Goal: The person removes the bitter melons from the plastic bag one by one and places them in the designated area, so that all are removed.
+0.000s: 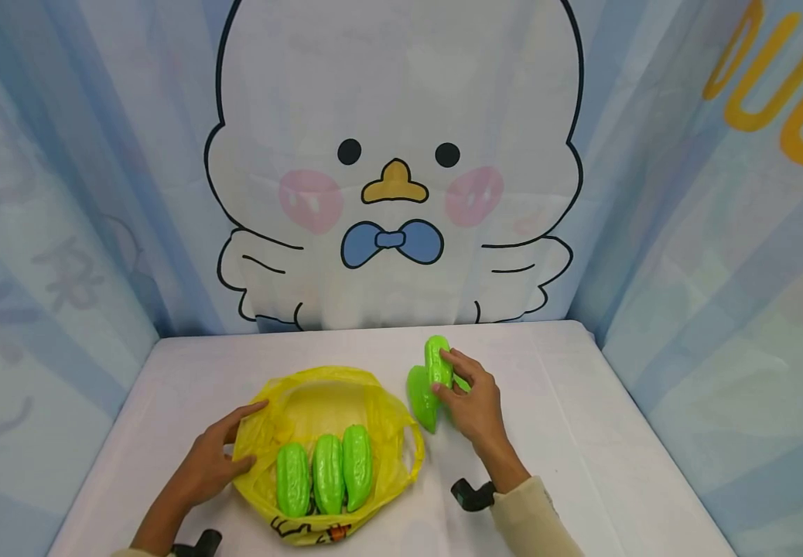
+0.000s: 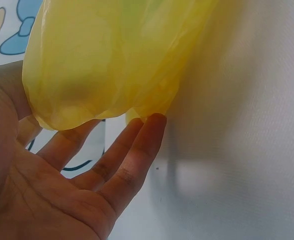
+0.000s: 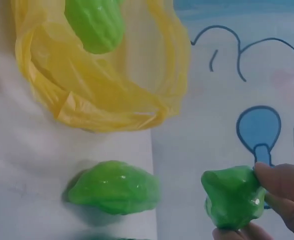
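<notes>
A yellow plastic bag [image 1: 304, 379] lies open-mouthed, and several bumpy green bitter melons [image 1: 328, 473] sit side by side inside it. My left hand [image 1: 210, 460] rests at the bag's left rim, thumb and fingers spread apart. The left wrist view has those fingers [image 2: 132, 160] fairly straight against the bag's side, some tips hidden behind the plastic. To the right of the bag, my right hand [image 1: 474, 398] pinches one bitter melon [image 1: 436, 360] between thumb and fingers, above the table. Just beneath it lies another bitter melon [image 1: 421, 398]; a further green piece [image 1: 462, 383] is mostly hidden by the hand.
All this is on a white-covered table [image 1: 582, 464]. A printed curtain [image 1: 394, 93] with a cartoon duck rises at the table's back edge, with more curtain on both sides. The bag's loop handle [image 1: 415, 452] sticks out toward the right.
</notes>
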`<state>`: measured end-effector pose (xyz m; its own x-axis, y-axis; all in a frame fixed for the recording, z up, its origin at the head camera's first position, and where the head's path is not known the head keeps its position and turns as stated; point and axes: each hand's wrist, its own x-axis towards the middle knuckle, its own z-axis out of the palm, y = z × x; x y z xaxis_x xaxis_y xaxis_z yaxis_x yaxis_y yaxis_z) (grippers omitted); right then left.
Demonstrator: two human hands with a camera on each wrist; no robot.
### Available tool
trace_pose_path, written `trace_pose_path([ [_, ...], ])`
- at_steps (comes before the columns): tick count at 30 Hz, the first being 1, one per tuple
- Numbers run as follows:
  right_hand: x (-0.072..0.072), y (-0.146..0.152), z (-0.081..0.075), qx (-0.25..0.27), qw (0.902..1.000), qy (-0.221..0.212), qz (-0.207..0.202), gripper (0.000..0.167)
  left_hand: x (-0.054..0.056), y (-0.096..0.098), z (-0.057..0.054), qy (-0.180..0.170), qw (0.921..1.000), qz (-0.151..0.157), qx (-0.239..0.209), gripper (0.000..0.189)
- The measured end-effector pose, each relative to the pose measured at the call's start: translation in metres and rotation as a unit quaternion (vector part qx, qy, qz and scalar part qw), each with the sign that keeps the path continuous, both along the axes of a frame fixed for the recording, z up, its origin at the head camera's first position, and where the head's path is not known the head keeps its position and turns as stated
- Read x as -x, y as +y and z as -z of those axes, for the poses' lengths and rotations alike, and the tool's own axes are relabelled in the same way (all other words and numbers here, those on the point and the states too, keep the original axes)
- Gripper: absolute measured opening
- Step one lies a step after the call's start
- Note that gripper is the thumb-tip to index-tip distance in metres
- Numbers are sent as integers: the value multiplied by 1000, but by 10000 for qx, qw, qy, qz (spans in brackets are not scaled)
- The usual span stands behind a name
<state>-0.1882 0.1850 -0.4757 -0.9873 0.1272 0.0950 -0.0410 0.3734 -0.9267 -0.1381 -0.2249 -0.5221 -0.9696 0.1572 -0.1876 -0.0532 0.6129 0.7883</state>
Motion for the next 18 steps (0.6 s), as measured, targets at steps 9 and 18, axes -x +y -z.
trace_pose_path([
  [9,1,20,3,-91,9995,-223,195,62,0,1,-2,2,10000,-11,50,85],
  [18,3,40,5,-129,9988,-368,291,62,1,1,-1,-27,10000,-16,54,84],
])
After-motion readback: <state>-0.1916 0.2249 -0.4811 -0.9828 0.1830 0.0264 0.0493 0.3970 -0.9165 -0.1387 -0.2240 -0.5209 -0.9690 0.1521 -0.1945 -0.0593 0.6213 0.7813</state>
